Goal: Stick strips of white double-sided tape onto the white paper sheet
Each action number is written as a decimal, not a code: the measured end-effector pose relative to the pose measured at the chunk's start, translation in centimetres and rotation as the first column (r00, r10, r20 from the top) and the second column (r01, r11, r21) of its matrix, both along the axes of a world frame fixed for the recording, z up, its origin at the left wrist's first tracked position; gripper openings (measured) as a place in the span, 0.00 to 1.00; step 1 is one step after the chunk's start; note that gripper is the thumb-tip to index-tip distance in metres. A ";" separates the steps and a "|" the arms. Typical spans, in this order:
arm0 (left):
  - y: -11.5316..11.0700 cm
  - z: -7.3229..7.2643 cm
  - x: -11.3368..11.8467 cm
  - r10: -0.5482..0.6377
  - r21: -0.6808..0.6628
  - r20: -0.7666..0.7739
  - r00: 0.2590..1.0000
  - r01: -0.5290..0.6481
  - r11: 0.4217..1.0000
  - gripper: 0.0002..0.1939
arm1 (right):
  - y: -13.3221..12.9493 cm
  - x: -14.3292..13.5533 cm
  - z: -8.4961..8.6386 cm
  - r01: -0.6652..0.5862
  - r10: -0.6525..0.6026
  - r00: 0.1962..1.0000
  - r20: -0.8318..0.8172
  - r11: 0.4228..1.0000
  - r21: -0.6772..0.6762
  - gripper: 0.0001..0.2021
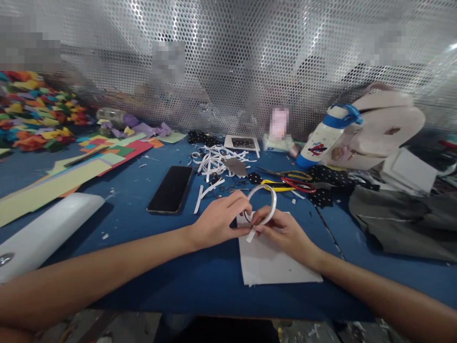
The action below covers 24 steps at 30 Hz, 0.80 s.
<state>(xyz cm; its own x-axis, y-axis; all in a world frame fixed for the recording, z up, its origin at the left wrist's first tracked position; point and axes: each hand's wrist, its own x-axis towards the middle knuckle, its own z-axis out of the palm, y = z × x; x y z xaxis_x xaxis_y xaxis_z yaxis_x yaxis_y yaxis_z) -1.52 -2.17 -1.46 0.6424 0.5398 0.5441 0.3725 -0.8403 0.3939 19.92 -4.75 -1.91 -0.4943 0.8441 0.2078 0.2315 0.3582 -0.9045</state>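
Observation:
A roll of white tape stands upright between my two hands, over a white sheet stack. My left hand is closed at the roll's left side, its fingertips bent against it. My right hand pinches the lower part of the roll, where a short white end hangs down between the hands. The fingertips partly hide the tape. Behind the hands lies a heap of white paper strips.
A black phone lies left of the hands. Yellow scissors and red-handled scissors lie beyond them. A bottle, a pale bag and dark fabric are right; colored paper and a white device left.

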 end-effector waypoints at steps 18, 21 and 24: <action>0.0 -0.1 0.2 0.025 0.126 -0.109 0.994 -0.011 0.992 0.04 | 0.5 -0.1 0.5 0.045 -0.064 0.972 -0.225 0.995 -0.093 0.06; 0.0 0.0 0.2 0.011 0.106 -0.135 0.991 0.004 0.994 0.06 | 0.7 0.2 0.8 0.076 -0.110 0.953 -0.281 0.989 -0.130 0.06; -0.6 0.3 0.4 -0.008 0.049 -0.184 0.983 0.018 0.999 0.13 | 1.0 0.5 1.1 0.147 -0.182 0.928 -0.324 0.981 -0.130 0.07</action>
